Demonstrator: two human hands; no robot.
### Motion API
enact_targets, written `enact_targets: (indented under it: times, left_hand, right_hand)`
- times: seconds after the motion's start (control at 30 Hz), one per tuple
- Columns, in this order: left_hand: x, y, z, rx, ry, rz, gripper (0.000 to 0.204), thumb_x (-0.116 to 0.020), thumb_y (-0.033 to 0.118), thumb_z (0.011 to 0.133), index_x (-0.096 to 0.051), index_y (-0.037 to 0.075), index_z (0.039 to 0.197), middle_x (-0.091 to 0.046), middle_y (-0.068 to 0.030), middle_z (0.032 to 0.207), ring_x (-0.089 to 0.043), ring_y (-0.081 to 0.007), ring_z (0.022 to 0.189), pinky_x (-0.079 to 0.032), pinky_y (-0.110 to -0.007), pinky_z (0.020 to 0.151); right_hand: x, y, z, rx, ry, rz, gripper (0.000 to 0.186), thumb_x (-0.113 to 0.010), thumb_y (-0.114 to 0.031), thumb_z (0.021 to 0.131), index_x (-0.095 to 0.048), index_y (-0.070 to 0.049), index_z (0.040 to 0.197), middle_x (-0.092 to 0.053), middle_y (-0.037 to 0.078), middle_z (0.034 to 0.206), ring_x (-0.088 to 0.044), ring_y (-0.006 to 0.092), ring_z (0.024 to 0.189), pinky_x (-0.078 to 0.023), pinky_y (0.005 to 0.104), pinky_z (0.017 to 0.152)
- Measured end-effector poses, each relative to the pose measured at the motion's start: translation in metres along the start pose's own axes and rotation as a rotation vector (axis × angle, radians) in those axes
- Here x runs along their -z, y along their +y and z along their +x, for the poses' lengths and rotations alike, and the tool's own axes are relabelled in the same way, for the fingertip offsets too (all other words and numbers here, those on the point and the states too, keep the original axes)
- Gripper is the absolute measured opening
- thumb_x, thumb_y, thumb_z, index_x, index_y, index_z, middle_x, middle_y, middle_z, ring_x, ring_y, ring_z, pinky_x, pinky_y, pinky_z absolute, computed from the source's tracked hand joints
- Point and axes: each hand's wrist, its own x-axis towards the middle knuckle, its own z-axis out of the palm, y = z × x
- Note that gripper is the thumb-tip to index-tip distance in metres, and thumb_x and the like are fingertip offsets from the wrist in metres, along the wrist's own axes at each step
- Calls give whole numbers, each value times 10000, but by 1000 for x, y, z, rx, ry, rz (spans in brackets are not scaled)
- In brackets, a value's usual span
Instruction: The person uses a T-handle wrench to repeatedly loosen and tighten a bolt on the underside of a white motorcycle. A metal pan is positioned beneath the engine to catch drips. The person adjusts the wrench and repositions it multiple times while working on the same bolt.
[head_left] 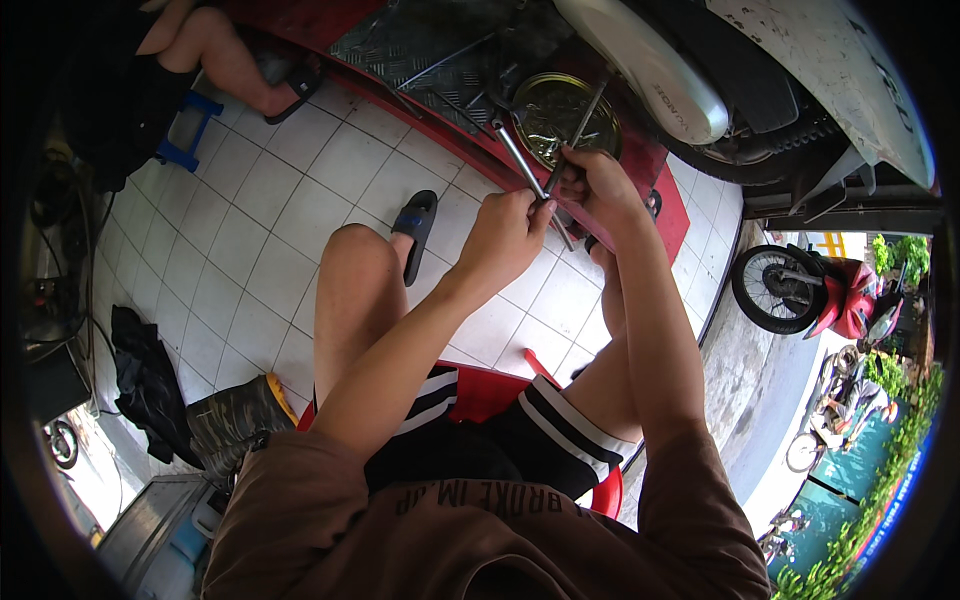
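Observation:
Both hands meet in front of me over a T-shaped metal wrench (pixel 516 156), its bright crossbar slanting down to the right and its darker shaft pointing up and away. My left hand (pixel 508 232) is closed near the joint of crossbar and shaft, thumb and fingers pinched together. Just to its right, my right hand (pixel 606 188) is wrapped around the shaft, and its curled fingers hide part of it. Behind the shaft lies a round gold-rimmed tin (pixel 530 92) with small shiny metal parts in it.
A red platform (pixel 440 143) with a tread-plate top carries the tin and several long tools. A motorbike with a pale silver cover (pixel 660 75) stands over its right side. At the far left, another person's leg (pixel 235 65) is beside a blue stool (pixel 190 130). White tiles (pixel 265 195) cover the floor.

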Motion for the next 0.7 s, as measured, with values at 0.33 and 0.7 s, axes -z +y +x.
enact_targets:
  times: [0.33, 0.7]
  left_hand:
    - [-10, -3, 4, 34, -5, -6, 226, -557, 141, 954, -577, -46, 829, -601, -129, 600, -659, -210, 536, -468, -329, 474]
    - [-15, 3, 9, 409, -176, -676, 322, -495, 235, 1002, -568, -56, 883, -649, -132, 744, -675, -221, 622, -547, -304, 552]
  right_hand:
    - [0, 0, -5, 37, 69, -36, 123, -507, -105, 942, -549, -46, 843, -469, 13, 627, -356, 99, 512, -281, 262, 469]
    - [3, -3, -9, 95, 103, -68, 126, -563, -79, 900, -559, -3, 800, -474, 26, 621, -344, 94, 475, -262, 278, 439]
